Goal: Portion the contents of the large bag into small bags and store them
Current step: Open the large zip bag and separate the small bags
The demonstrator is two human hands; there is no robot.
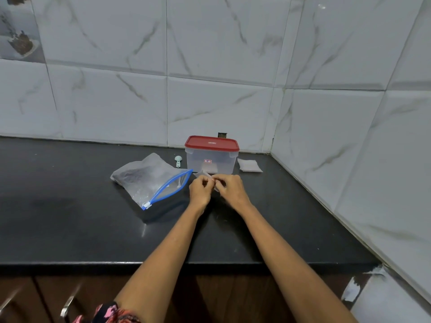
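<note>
- Head view: a black counter [70, 217] runs along a wall of white marbled tiles [221, 54] and ends in a tiled corner at the right.
- The big bag [149, 180], clear with a blue zip strip, lies on the counter left of the middle, nearer the back edge than the front. Its mouth gapes toward the hands, and the white slider sits at the end of the strip nearest the front edge.
- The bag's far part looks grey and filled; what is in it cannot be told.
- A box [211, 157] of clear plastic with a red lid on it stands near the back edge, just right of the big bag, with a small red label on its front.
- A pale green scoop [178, 161] lies between the big bag and the box, near the back edge.
- A flat stack of small bags [249, 165] lies just right of the box, toward the right corner.
- The left hand [199, 191] and right hand [229, 190] meet in front of the box, fingertips together.
- Both hands pinch one small bag [201, 174] with curled fingers; its clear corner pokes out above the left hand, against the foot of the box.
- Whether that small bag rests on the counter or is lifted cannot be told.
- Both bare forearms reach in from the front edge; a patterned sleeve [109, 312] shows at the bottom.
- Below the front edge are brown cabinet doors [46, 299] with metal handles.
</note>
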